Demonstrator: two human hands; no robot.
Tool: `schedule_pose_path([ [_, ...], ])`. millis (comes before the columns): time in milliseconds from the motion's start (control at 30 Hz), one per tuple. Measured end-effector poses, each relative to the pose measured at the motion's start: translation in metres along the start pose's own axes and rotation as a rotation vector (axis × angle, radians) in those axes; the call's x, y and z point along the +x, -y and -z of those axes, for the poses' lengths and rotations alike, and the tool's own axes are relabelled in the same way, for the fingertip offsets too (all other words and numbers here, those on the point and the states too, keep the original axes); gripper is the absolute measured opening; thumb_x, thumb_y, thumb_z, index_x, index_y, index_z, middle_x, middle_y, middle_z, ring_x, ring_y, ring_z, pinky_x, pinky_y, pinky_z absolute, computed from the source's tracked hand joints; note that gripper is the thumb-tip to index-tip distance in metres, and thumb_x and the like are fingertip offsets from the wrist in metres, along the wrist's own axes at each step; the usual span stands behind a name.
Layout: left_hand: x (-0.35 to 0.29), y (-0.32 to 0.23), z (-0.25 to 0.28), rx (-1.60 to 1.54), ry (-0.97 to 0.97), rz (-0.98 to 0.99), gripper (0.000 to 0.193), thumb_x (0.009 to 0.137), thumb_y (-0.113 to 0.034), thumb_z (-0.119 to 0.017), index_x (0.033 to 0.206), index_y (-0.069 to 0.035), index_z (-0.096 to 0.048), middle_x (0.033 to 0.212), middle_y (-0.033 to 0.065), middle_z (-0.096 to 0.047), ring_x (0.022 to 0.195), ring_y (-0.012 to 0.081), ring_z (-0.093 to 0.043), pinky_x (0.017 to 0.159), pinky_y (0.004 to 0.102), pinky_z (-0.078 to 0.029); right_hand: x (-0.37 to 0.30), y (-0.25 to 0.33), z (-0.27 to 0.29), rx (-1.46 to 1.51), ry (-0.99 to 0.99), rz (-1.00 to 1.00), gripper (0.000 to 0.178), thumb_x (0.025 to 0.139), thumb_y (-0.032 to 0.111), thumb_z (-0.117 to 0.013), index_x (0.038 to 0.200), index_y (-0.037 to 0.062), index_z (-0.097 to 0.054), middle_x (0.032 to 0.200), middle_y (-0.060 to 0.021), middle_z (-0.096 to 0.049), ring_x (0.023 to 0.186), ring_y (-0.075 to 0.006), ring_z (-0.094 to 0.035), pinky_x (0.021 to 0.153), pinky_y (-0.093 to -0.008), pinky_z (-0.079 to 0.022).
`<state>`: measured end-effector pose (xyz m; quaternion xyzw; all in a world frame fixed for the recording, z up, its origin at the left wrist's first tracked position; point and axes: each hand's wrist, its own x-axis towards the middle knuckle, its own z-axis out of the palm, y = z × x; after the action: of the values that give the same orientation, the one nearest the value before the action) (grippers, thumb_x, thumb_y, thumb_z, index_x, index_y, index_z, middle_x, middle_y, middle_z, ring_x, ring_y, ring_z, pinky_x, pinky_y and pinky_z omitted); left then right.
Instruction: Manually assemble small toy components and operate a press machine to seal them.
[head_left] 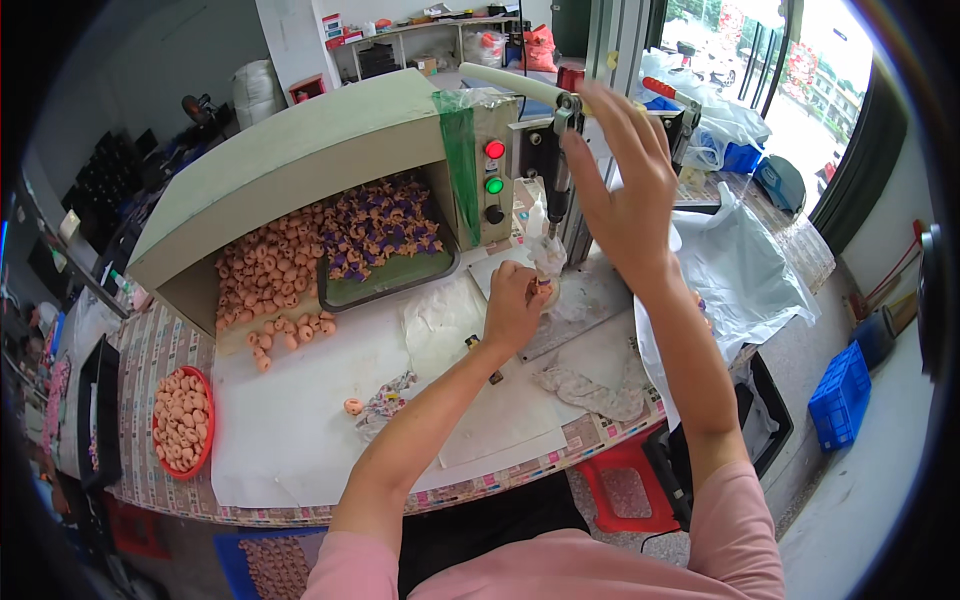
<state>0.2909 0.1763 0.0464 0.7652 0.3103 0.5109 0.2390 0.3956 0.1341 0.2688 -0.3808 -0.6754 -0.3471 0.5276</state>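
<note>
My left hand (515, 305) is closed in a pinch under the tip of a hand-lever press (556, 195). A small doll part with a bit of purple (545, 284) peeks out at its fingertips; most of it is hidden. Raised beside the press, my right hand (630, 190) has its fingers stretched out, near the joint of the pale lever handle (510, 85). White plastic or tissue is wrapped around the press's lower end, just above my left hand. A metal base plate (590, 310) lies below.
A beige box machine (300, 130) shelters many peach doll heads (265, 260) and a dark tray (390, 292) of small purple-and-peach figures. More heads fill a red basket (209, 420) at left. A crumpled cloth (600, 388) lies near the front edge; white sheeting (740, 270) drapes at right.
</note>
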Motion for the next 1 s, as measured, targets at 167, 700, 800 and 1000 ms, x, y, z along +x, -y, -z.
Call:
schedule_pose_path([
  [167, -0.003, 0.003, -0.001, 0.010, -0.011, 0.000, 0.026, 0.071, 0.000, -0.071, 0.091, 0.001, -0.055, 0.093, 0.0113, -0.048, 0.086, 0.0266, -0.051, 0.074, 0.0345, -0.044, 0.067, -0.038, -0.040, 0.449, 0.621, -0.850, 0.067, 0.082, 0.030, -0.070, 0.136, 0.0025, -0.044, 0.103, -0.0150, -0.067, 0.098, -0.0214, -0.061, 0.091, -0.0371, -0.043],
  [700, -0.070, -0.033, 0.196, 0.091, 0.045, 0.154, 0.030, 0.076, -0.001, -0.066, 0.105, -0.006, -0.062, 0.110, 0.0076, -0.053, 0.103, 0.0226, -0.053, 0.080, 0.0320, -0.048, -0.112, 0.083, 0.048, 0.531, -0.252, -0.553, 0.069, 0.091, 0.039, -0.058, 0.139, -0.0047, -0.037, 0.139, -0.0225, -0.045, 0.127, -0.0305, -0.046, 0.102, -0.0391, -0.036],
  [800, -0.114, -0.017, 0.256, 0.400, -0.060, 0.199, 0.031, 0.074, 0.000, -0.068, 0.104, -0.007, -0.063, 0.107, 0.0069, -0.055, 0.102, 0.0231, -0.051, 0.079, 0.0324, -0.047, -0.144, 0.110, 0.036, 0.494, 0.234, -0.681, 0.040, 0.089, 0.021, -0.060, 0.122, -0.0015, -0.056, 0.119, -0.0147, -0.060, 0.111, -0.0251, -0.056, 0.090, -0.0344, -0.043],
  [1000, -0.169, 0.002, 0.314, 0.424, 0.127, 0.401, 0.026, 0.073, 0.004, -0.067, 0.097, -0.004, -0.063, 0.103, 0.0066, -0.056, 0.097, 0.0230, -0.052, 0.078, 0.0315, -0.050, -0.176, 0.173, -0.035, 0.533, 0.622, -0.575, 0.031, 0.081, 0.006, -0.063, 0.111, -0.0012, -0.061, 0.109, -0.0177, -0.064, 0.103, -0.0326, -0.057, 0.086, -0.0373, -0.045],
])
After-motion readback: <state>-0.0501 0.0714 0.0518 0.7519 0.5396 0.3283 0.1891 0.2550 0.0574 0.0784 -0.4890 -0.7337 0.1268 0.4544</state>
